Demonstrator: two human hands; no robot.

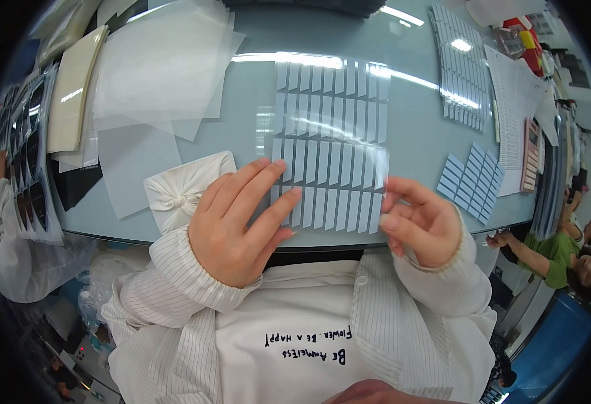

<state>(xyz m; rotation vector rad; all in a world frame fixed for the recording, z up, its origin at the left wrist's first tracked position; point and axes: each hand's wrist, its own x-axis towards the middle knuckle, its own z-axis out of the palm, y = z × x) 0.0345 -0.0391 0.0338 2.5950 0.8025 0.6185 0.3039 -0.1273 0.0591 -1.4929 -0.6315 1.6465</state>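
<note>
In front of me a clear sheet [332, 165] bearing rows of narrow light-blue strips lies on the glass-topped table. My left hand [238, 215] rests over its lower left edge, fingers spread with several tips on the sheet. At the lower right edge, my right hand [420, 219] pinches the sheet between thumb and fingers; the other fingers curl beneath, partly hidden. Close beside my left hand is a white knotted cloth bundle [186, 192].
Translucent sheets [157, 64] and a cream stack [76, 94] cover the left side. On the right are a larger strip sheet [460, 74], a smaller one [472, 182], papers [514, 94] and a pink calculator [531, 151]. The table's front edge [120, 239] is near. Other people sit at both sides.
</note>
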